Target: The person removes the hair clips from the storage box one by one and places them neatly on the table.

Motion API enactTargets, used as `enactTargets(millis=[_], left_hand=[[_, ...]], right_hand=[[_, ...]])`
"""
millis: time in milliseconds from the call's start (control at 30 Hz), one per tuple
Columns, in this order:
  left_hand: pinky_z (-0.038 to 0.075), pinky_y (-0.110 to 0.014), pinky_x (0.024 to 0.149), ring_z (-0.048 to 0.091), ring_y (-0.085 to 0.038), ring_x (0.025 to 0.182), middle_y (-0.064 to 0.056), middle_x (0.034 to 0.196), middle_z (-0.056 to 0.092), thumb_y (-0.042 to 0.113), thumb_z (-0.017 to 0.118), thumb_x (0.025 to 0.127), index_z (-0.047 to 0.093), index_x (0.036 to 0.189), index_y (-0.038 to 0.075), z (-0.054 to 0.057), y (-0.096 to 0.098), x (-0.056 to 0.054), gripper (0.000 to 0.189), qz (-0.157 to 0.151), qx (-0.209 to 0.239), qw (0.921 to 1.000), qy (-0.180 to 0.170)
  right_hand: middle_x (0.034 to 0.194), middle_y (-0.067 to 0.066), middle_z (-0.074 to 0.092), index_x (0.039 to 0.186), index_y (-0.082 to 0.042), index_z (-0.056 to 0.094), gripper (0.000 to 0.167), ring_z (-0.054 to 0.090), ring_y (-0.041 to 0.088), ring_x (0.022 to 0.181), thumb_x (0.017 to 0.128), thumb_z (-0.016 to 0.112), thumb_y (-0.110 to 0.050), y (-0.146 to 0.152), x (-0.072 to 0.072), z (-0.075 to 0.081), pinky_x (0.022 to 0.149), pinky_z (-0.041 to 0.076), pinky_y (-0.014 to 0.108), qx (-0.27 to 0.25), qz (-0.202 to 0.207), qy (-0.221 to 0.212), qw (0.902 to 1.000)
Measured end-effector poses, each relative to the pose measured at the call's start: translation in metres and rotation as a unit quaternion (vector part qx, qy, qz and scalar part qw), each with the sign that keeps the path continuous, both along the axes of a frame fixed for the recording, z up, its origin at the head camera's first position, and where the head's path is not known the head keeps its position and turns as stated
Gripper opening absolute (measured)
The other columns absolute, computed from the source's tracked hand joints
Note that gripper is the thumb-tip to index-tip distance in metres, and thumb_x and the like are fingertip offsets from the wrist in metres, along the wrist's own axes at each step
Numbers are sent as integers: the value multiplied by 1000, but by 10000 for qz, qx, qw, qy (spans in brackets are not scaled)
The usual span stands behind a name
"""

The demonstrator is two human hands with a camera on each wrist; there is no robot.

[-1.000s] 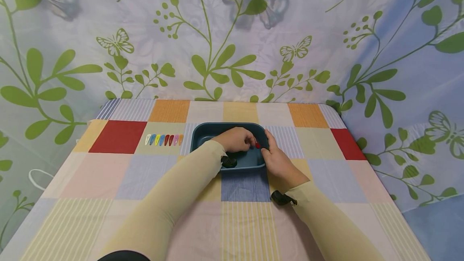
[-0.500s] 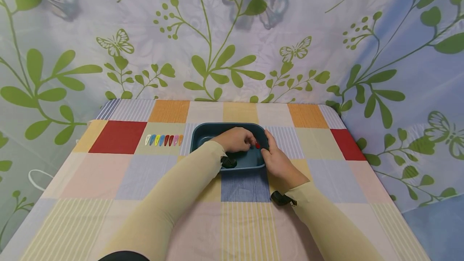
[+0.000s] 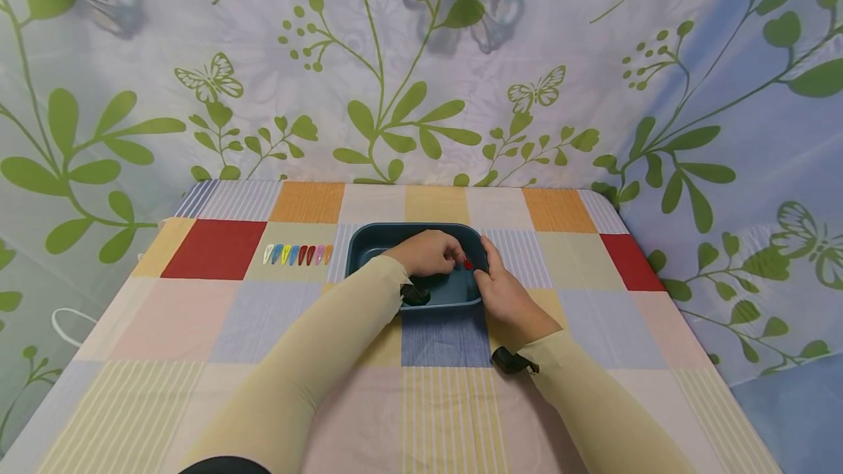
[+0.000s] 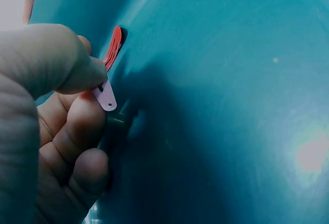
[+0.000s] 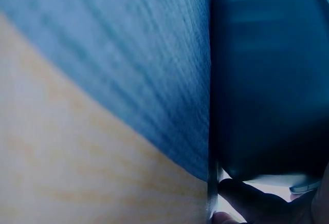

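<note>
A dark teal plastic tray (image 3: 454,292) stands mid-table, and my left hand (image 3: 431,251) reaches down into its right part. In the left wrist view, my thumb and forefinger pinch a lilac snap hair clip (image 4: 106,98); its wider end, with a small hole, shows below the thumb. Just past the fingertips a red hair clip (image 4: 114,47) rests in the tray, seen as a red spot in the head view. My right hand (image 3: 510,295) holds the tray's right end, with the thumb at the rim and the fingers along the outer wall.
Left of the tray, several snap hair clips (image 3: 301,254) in white, blue, yellow, red, pink and orange lie in a neat row. A patchwork cloth (image 3: 276,320) covers the table. A leaf-patterned curtain (image 3: 421,79) hangs behind it. A white cable loop (image 3: 66,324) shows at the left edge.
</note>
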State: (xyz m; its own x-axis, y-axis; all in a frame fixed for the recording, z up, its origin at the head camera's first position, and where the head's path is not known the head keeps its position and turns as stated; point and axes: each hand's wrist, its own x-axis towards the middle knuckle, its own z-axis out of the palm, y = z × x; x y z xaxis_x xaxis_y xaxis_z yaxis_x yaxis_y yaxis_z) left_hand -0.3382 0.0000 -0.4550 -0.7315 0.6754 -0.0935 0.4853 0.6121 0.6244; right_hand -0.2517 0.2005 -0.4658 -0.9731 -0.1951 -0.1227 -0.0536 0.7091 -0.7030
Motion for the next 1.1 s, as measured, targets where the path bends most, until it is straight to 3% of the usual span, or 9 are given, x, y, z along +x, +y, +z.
enactTargets(millis=[633,1100], left_hand=[[47,-23,72,59,-12,76,3,88,69,8,66,95,77,111,11,2,0,2,20,62,232,9997,18],[47,-25,69,57,-11,69,4,86,68,9,65,96,77,113,11,3,-1,-2,20,11,308,9995,101]], right_hand=[[164,31,36,170,-16,-1,67,41,50,149,112,32,-24,0,0,-1,122,30,66,62,-64,2,10000],[168,29,31,170,-17,-1,67,38,49,151,112,32,-25,-1,0,-1,123,29,66,-16,-36,-66,10000]])
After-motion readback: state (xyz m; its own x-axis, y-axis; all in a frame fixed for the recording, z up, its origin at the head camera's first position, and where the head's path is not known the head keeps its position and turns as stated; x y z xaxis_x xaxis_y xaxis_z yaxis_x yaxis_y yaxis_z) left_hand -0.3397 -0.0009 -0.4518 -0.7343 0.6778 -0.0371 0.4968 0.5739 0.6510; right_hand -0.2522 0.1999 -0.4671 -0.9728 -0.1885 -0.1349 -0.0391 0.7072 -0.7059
